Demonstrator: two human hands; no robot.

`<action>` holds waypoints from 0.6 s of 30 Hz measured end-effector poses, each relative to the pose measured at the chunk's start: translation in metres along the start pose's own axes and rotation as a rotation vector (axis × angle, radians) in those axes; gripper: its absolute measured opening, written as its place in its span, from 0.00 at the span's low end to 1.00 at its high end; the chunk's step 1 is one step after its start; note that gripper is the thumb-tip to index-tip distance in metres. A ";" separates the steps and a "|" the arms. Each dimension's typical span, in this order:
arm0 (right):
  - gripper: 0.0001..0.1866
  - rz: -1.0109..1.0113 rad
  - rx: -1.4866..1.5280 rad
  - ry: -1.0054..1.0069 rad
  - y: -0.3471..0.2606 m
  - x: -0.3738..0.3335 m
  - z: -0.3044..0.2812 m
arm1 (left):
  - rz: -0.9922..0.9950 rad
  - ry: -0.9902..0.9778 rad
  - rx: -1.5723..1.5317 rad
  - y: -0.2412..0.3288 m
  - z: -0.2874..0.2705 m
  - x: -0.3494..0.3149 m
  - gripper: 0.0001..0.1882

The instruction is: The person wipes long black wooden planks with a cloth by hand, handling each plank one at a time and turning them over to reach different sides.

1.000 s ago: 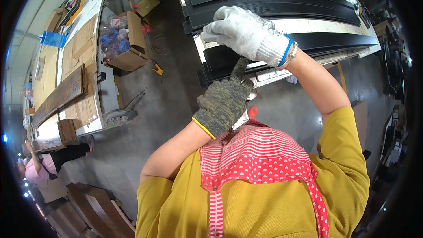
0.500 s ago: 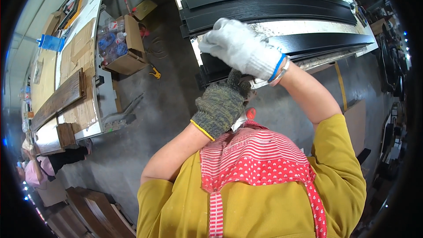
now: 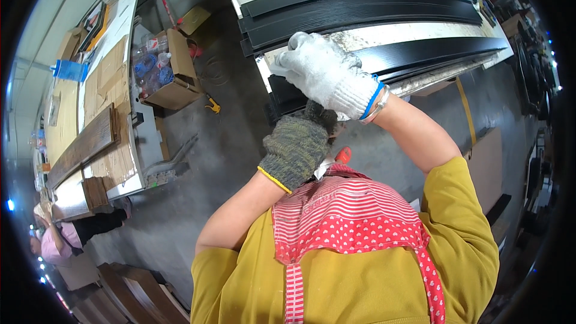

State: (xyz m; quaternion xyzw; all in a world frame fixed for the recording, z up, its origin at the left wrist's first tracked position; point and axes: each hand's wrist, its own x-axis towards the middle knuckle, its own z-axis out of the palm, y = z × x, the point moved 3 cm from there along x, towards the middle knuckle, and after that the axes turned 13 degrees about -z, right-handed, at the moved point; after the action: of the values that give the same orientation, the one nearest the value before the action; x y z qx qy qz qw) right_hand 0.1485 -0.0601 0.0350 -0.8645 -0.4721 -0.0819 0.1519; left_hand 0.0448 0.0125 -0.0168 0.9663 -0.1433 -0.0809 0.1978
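Note:
My right hand [image 3: 327, 75], in a white knitted glove with a blue cuff, is over the near left end of the black grooved boards [image 3: 432, 54]. Its fingers are curled together, and anything pinched in them is too small to make out. Just below it, my left hand [image 3: 297, 147] wears a grey-green glove with a yellow cuff. Its dark fingers are bent at the near edge of the white worktable [image 3: 390, 36], partly covered by the right hand; what they grip is hidden. Farther back lie more black boards [image 3: 360, 9], side by side.
To the left, another bench [image 3: 99, 93] carries cardboard, brown planks [image 3: 84, 147] and a blue container [image 3: 71, 70]. An open carton [image 3: 180, 78] of plastic bottles stands beside it. A person [image 3: 63, 240] is at the far left. Brown boards [image 3: 135, 291] lie at lower left.
My right hand has come slightly down toward the left hand, its fingers now lower over the boards. The left hand has hardly moved; the whole view has shifted a little.

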 end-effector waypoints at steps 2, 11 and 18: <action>0.10 0.054 0.094 -0.095 0.007 -0.006 -0.001 | -0.052 -0.070 0.068 0.004 -0.006 0.004 0.23; 0.12 0.257 -0.027 -0.002 0.099 -0.090 -0.049 | -0.042 0.037 0.076 0.012 -0.019 0.007 0.15; 0.12 0.228 -0.038 0.138 0.165 -0.149 -0.071 | -0.222 -0.060 0.072 0.041 -0.053 0.011 0.19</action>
State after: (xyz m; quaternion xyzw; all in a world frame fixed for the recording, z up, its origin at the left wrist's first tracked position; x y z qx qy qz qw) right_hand 0.2072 -0.2863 0.0289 -0.9076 -0.3574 -0.1323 0.1762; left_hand 0.0569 -0.0083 0.0469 0.9799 -0.0442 -0.1262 0.1483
